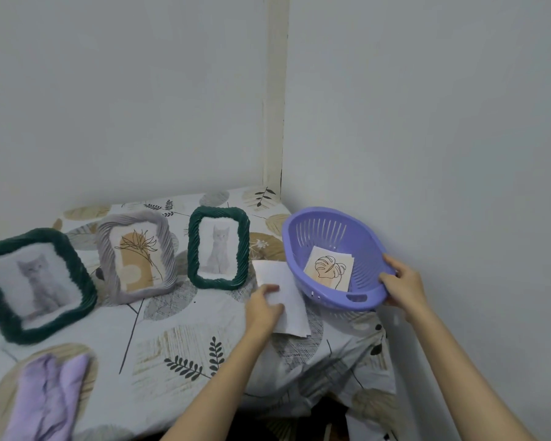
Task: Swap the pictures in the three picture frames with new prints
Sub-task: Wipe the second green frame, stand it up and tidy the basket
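Three picture frames stand in a row on the bench, each with a rope-like twisted border and rounded corners. The dark green frame at far left (34,283) leans back and shows a grey kitten print. Just beside it, the pale lilac frame (137,256) holds a line drawing of a flower over tan shapes. The smaller dark green frame (218,251), upright and in portrait format, shows another grey kitten.

Right of that frame a white sheet of paper (283,297) lies face-down on the cloth, one edge just beside the basket. The left hand (263,308) rests on it, fingers curled over the near part of the sheet; whether it pinches the paper or only presses it cannot be told.

The lilac plastic basket (303,237), oval with slotted walls and a handle cutout at its near end, is tilted toward the camera. Inside lie a few stacked prints (330,270); the top one shows a line-drawn monstera leaf on cream and tan. The right hand (403,284) grips the basket's right rim, thumb over the edge and fingers behind it.

The bench (159,338) is covered by a white cloth printed with leaves and tan and grey ovals. A crumpled lilac cloth (48,399) lies at the near left corner. Grey walls meet in a corner behind.
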Demonstrator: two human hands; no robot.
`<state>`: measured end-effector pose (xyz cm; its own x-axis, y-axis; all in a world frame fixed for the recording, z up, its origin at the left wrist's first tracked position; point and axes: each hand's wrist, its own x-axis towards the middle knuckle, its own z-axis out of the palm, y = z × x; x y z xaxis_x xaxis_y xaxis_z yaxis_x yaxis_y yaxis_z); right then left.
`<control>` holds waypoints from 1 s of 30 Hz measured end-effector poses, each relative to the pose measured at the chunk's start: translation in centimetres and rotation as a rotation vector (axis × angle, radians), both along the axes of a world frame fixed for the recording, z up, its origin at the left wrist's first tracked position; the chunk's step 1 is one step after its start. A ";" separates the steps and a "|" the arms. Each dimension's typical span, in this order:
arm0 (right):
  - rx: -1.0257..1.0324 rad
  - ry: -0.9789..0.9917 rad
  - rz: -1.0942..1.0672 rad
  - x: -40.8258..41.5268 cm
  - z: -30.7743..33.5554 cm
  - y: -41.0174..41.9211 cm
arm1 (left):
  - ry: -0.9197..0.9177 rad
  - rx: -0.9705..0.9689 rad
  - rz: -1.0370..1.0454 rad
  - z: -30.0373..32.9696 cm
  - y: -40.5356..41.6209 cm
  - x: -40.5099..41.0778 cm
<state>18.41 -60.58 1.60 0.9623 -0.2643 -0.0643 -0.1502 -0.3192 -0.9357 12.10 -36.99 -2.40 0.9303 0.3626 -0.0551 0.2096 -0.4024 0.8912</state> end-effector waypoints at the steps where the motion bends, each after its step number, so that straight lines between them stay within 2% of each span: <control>1: -0.018 -0.004 0.005 0.0 -0.1 0.0 | -0.074 -0.012 0.027 0.8 0.9 -0.7; 9: -0.142 -0.030 0.112 -1.6 -0.8 2.6 | -0.397 -0.077 0.217 5.7 6.4 -3.7; 14: -0.159 0.035 0.158 -1.8 -0.9 3.0 | -0.464 -0.245 0.300 6.2 7.0 -3.7; 16: -0.263 0.061 0.182 -2.1 -0.5 3.2 | -0.444 -0.242 0.324 6.6 6.9 -3.6; 18: -0.461 -0.095 0.132 -3.0 0.5 4.3 | -0.456 -0.206 0.335 7.1 6.5 -3.3; 19: -0.457 -0.263 0.111 -3.8 1.2 5.3 | -0.480 -0.197 0.329 7.3 6.1 -3.2; 20: -0.352 -0.410 0.131 -4.9 2.3 6.8 | -0.508 -0.197 0.309 7.6 5.5 -3.0; 21: -0.184 -0.472 0.207 -6.1 3.5 8.6 | -0.535 -0.205 0.273 7.9 4.9 -2.8; 23: 0.124 -0.388 0.434 -8.1 5.7 11.9 | -0.545 -0.211 0.153 8.4 3.2 -2.5; 25: 0.323 -0.250 0.518 -8.2 6.4 13.9 | -0.520 -0.236 -0.020 8.7 1.7 -2.6; 28: 0.491 -0.189 0.350 -7.0 6.3 14.4 | -0.363 -0.263 -0.251 9.2 0.6 -2.9; 30: 0.526 -0.152 0.200 -6.1 5.7 13.6 | -0.336 -0.230 -0.290 9.0 0.6 -2.6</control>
